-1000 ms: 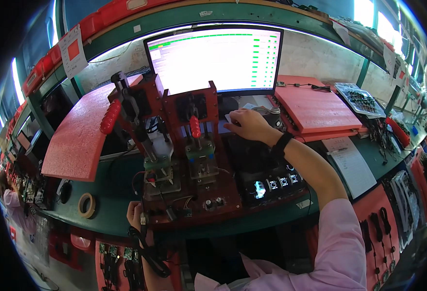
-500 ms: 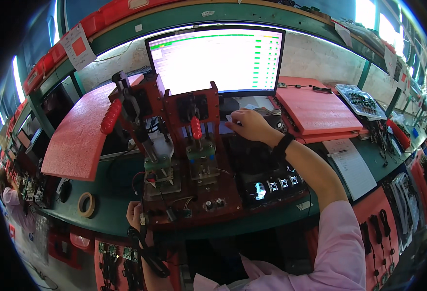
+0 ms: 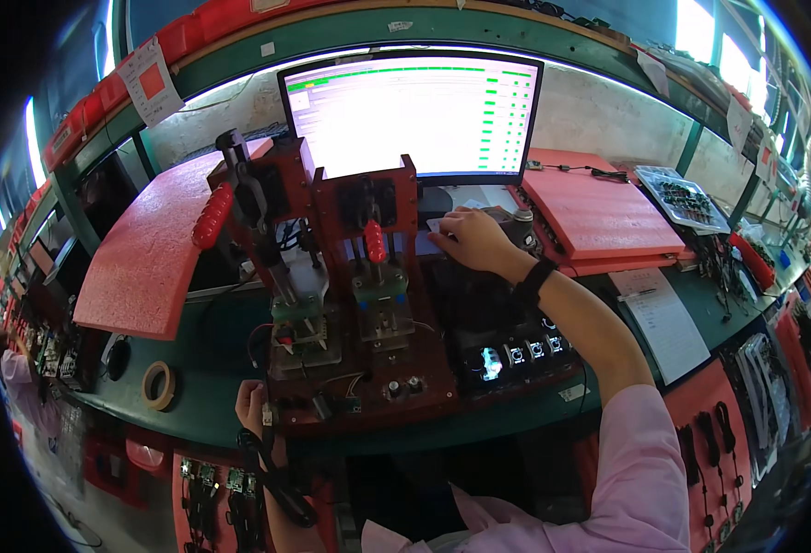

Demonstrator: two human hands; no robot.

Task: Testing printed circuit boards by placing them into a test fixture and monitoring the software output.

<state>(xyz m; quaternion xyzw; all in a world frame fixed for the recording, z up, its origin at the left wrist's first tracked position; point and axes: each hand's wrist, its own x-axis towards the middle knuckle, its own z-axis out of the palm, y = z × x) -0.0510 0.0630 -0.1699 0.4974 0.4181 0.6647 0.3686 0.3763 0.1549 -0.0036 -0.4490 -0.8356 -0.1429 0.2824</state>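
At the front left corner of the dark red press fixture [image 3: 396,392], my left hand [image 3: 251,405] is closed, its fingers curled against a metal cable plug [image 3: 268,415]. A coiled black cable [image 3: 281,484] hangs down over that wrist. My right hand [image 3: 473,241] reaches past the fixture to below the monitor [image 3: 414,115], fingers bent. A small pale item [image 3: 434,225] shows at its fingertips; what lies under the palm is hidden. Two toggle clamps with red grips, the left grip [image 3: 213,217] and the right grip [image 3: 375,241], stand over clear plates and small circuit boards.
Pink foam slabs stand at left [image 3: 142,249] and lie at right [image 3: 599,207]. Tape roll [image 3: 157,385] sits at left on the green bench. A lit button panel [image 3: 520,355] lies under my right forearm. Written sheet [image 3: 661,323], parts tray [image 3: 682,198] and cables are farther right.
The whole view has shifted slightly. Both hands keep nearly the same places and poses at the fixture and below the monitor.
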